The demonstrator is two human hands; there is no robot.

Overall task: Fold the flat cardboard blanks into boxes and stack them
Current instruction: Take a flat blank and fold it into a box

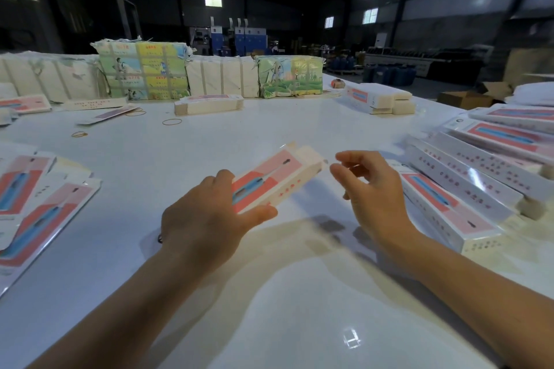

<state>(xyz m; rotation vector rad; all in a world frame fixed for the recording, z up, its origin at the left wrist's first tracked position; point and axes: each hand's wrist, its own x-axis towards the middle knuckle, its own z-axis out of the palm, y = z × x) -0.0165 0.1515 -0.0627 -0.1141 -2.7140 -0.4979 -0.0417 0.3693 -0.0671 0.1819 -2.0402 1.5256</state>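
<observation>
My left hand [207, 219] grips the near end of a long pink and white box [275, 175], thumb along its side, and holds it tilted above the white table [269, 293]. The box's far end has its flaps standing open. My right hand [370, 189] hovers just right of that open end with loosely curled fingers and holds nothing. Folded boxes [467, 177] lie stacked in rows to the right. Flat blanks [39, 204] are piled at the left edge.
Another stack of blanks [208, 105] sits mid-table, and more boxes [380, 97] lie at the far right. Wrapped bundles [144, 72] line the table's far edge. Loose rubber bands [171, 121] lie on the table. A brown carton [467, 97] stands beyond the right edge.
</observation>
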